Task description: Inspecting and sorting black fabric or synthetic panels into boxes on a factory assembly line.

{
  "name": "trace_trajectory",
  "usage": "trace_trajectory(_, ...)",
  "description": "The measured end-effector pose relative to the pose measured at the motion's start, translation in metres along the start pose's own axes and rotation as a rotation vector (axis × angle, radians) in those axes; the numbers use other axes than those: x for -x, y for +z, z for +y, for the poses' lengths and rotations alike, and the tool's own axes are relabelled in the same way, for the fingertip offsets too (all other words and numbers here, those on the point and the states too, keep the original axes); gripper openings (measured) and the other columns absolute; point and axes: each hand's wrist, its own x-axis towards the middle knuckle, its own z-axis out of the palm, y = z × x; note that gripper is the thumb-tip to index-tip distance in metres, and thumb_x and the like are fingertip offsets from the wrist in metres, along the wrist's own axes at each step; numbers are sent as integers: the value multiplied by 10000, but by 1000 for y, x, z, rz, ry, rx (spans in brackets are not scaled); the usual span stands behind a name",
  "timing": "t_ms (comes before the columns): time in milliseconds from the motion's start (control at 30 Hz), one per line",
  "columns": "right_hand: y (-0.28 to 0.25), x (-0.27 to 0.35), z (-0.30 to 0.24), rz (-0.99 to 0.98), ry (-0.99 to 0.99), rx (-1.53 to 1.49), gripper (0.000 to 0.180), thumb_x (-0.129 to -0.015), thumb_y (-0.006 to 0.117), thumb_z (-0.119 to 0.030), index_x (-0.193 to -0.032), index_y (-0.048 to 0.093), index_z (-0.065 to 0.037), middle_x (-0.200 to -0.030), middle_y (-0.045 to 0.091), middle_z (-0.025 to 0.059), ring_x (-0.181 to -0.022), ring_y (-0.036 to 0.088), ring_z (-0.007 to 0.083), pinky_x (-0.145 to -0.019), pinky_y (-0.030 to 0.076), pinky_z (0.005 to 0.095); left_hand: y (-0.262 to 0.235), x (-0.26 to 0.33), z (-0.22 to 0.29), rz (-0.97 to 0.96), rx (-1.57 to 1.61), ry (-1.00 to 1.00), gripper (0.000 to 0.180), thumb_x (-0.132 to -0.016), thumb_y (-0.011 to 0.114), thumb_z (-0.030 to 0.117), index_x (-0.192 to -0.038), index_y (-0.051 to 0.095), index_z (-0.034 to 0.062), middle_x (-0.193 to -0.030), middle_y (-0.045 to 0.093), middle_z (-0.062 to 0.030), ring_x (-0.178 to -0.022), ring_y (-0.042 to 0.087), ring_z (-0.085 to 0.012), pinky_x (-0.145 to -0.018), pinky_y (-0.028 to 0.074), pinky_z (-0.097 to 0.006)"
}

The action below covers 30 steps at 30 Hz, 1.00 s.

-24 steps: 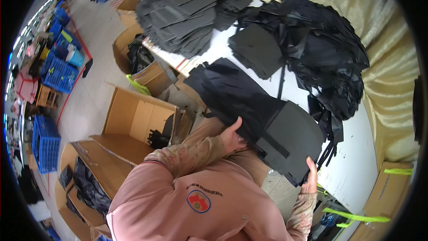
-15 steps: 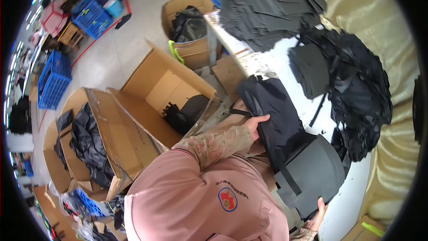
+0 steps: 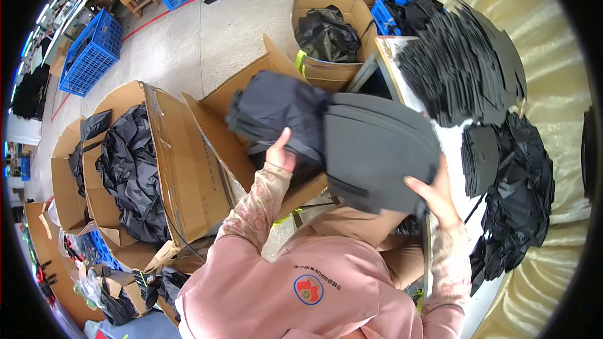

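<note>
Between my two hands hangs a stack of dark grey curved panels with black fabric (image 3: pixel 380 150), lifted off the table and held over my lap and the edge of an open carton (image 3: pixel 248 69). My left hand (image 3: pixel 280 156) is closed on the fabric end, its thumb showing on top. At the other end my right hand (image 3: pixel 438 196) grips the rounded edge of the stiff grey panels, thumb on the upper face. The fabric end is blurred by motion and covers most of the carton's inside.
On the white table (image 3: pixel 407 78) lie a big pile of grey panels (image 3: pixel 452 66), a smaller stack (image 3: pixel 480 160) and heaped black fabric (image 3: pixel 518 194). Cartons with black fabric (image 3: pixel 130 172) stand at left, another carton (image 3: pixel 333 66) beyond. Blue crates (image 3: pixel 94 50) sit on the floor.
Both hands have carried the panel stack leftward from the table to the open carton. My view has shifted too. The fabric end now hangs over the carton.
</note>
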Motion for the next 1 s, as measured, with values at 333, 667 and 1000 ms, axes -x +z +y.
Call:
trace_trajectory(333,244,-160,65,-467,83,216,947,-611,847,-296,-1336,325,20,-1227,528,251,-1156,524,347,-1002,394,374,-195,-59,10,794,-57,279,505,-794,744,156,-1226,541,-8,-1185,606,-110,-1058,574,-282,-978,434,-419)
trace_trajectory(667,323,-246,109,-642,86,178,990,-622,825,-275,-1391,273,13,-1369,416,245,-1270,423,351,-1057,342,383,-241,-97,22,1095,208,260,502,-732,810,209,-1133,603,-9,-1118,623,-79,-982,575,-229,-904,468,-364)
trace_trajectory(1000,339,-253,146,-724,-83,386,639,-713,762,-185,-1250,453,-30,-1218,522,223,-1136,505,370,-953,421,423,-407,-87,-19,1218,-360,49,851,-733,789,390,-1357,394,-33,-1357,462,-149,-1163,469,-267,-1003,376,-391)
